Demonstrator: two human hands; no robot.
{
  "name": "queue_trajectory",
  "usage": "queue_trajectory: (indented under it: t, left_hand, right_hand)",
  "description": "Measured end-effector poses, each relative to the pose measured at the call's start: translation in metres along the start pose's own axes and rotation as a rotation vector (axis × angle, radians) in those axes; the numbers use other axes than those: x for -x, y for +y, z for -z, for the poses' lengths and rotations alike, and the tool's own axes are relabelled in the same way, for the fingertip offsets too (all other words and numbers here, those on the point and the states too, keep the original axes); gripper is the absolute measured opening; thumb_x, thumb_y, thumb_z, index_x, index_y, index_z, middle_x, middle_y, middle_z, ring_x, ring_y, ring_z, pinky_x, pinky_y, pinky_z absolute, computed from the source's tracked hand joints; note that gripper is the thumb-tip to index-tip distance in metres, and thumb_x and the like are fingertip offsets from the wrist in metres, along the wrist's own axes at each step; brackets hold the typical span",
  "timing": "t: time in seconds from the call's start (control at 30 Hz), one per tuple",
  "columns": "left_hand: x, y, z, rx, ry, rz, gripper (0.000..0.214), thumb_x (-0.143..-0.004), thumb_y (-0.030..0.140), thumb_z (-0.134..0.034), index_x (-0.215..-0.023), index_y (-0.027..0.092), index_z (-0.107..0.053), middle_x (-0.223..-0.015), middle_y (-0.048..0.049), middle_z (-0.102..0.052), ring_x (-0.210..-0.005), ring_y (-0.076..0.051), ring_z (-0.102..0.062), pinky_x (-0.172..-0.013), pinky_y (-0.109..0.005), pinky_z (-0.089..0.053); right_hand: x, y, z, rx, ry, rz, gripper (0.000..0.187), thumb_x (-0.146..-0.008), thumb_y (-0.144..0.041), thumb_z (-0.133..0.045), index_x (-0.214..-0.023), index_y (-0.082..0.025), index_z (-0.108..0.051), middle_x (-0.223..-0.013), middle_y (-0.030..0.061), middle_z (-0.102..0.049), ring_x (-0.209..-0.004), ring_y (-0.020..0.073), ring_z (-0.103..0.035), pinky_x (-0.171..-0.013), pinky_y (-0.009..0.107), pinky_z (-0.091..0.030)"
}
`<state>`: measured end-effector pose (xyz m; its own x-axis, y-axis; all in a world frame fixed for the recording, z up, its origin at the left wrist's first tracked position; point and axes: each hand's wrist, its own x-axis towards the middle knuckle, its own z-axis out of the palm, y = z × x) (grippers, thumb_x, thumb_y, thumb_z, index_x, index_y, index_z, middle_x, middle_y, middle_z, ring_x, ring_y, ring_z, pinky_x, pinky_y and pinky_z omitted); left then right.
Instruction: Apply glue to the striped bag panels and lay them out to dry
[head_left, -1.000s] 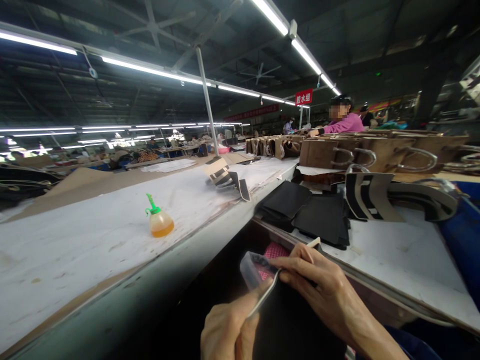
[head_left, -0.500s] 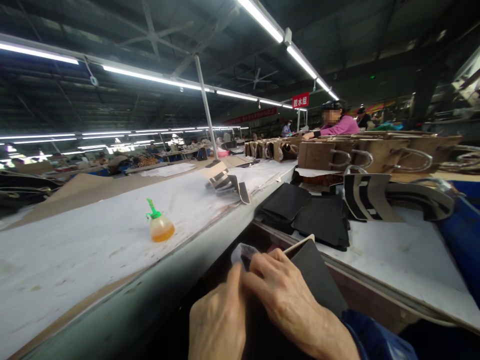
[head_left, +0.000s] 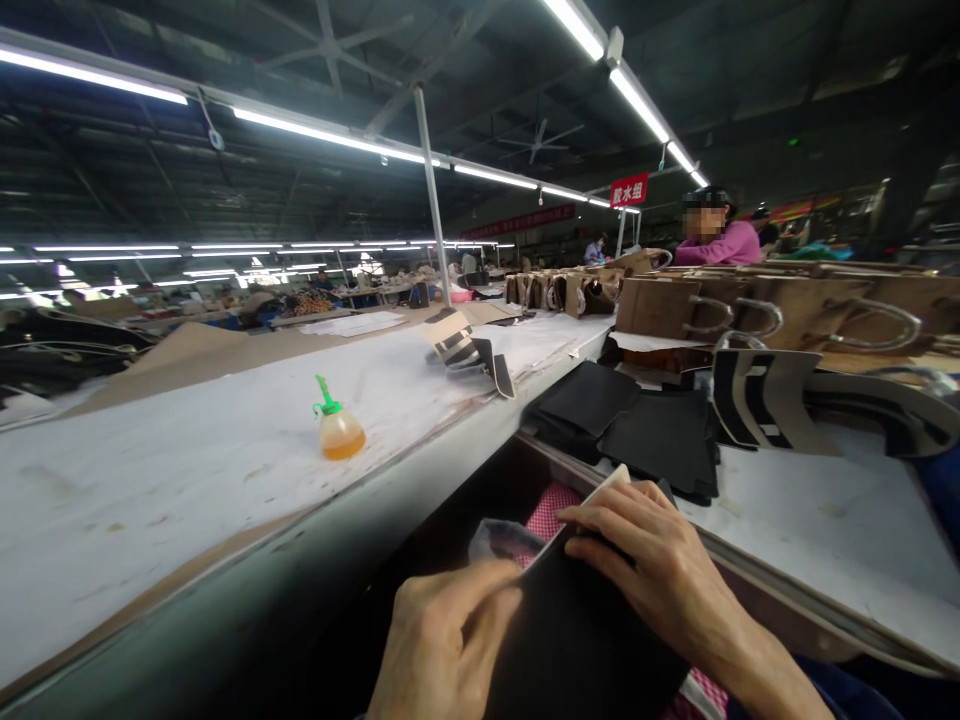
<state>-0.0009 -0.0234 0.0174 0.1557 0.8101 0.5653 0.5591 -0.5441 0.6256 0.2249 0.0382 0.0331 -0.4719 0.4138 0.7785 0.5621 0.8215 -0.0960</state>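
A black panel [head_left: 585, 620] with a pale edge lies tilted in front of me, over my lap. My left hand [head_left: 450, 635] is closed at the lower left end of that edge, thumb and forefinger pinching it. Farther up the same edge, my right hand [head_left: 645, 550] grips the panel with its fingers bent over the top and the thumb on the black face. A loop of clear plastic [head_left: 499, 540] shows just beyond the edge, between the hands. What it belongs to is hidden behind the panel.
To the left, a white-covered table [head_left: 187, 480] bears a green-topped bottle [head_left: 341, 430] of amber liquid and striped curved pieces [head_left: 457, 345]. At right are stacked black sheets [head_left: 660, 440], striped panels [head_left: 765, 400] and rows of brown bags [head_left: 795, 305]. A co-worker [head_left: 724, 240] stands behind the bags.
My right hand has moved away from the left, up along the panel's edge. The plastic loop is no longer between my fingers. My view has shifted slightly, and checked cloth now shows behind the panel.
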Motion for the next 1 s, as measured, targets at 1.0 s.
queue_trajectory:
  t: [1.0]
  left_hand:
    - [-0.007, -0.029, -0.006, -0.274, 0.114, -0.098, 0.024, -0.099, 0.016, -0.052, -0.115, 0.027, -0.066, -0.08, 0.0063, -0.078, -0.076, -0.012, -0.079, -0.072, -0.012, -0.057]
  right_hand:
    - [-0.025, -0.02, -0.002, 0.035, 0.065, 0.211, 0.017, -0.105, -0.02, -0.051, -0.118, -0.016, -0.06, -0.087, 0.0004, -0.072, -0.074, 0.0139, -0.063, -0.073, 0.029, -0.046]
